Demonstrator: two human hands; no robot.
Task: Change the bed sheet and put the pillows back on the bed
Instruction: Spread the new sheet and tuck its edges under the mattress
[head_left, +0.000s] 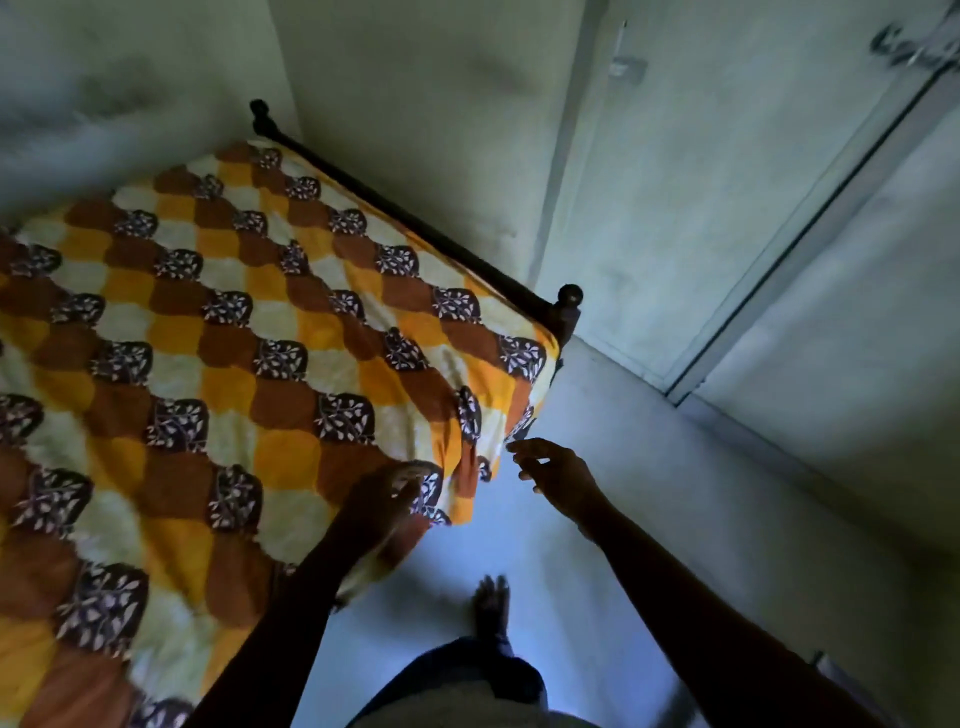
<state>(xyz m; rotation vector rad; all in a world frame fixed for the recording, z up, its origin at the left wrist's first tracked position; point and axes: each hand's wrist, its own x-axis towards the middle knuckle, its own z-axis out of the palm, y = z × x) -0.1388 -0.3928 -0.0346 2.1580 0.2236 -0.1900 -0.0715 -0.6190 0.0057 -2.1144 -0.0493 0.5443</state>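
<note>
Mostly the bed sheet (234, 332), a pattern of orange, brown and cream scallops with dark leaf patches, lies spread over the bed, rumpled in low folds toward the near side. Its far edge runs along the dark rail of the bed frame (415, 228), which ends in a round-topped corner post (570, 297). At that corner the sheet hangs over the mattress edge, and its loose hem drops toward the floor (623, 467) in a ragged line.

The left hand (382, 501) rests on the side edge of the bed, right where the sheet folds over. It is dark and blurred, and a ridge of cloth lies against the fingers; I cannot tell whether it grips the fold or only presses it. The right hand (553, 475) is in the air past the bed's edge, with the fingers spread and slack and nothing in them. Its fingertips are just beside the hanging hem.

Beside the bed a bare strip of pale floor runs between the mattress edge and the right-hand wall (779, 415). A bare foot (491, 605) stands on it, near the bed's side. The head end of the frame sits close against the far wall (415, 104)
</note>
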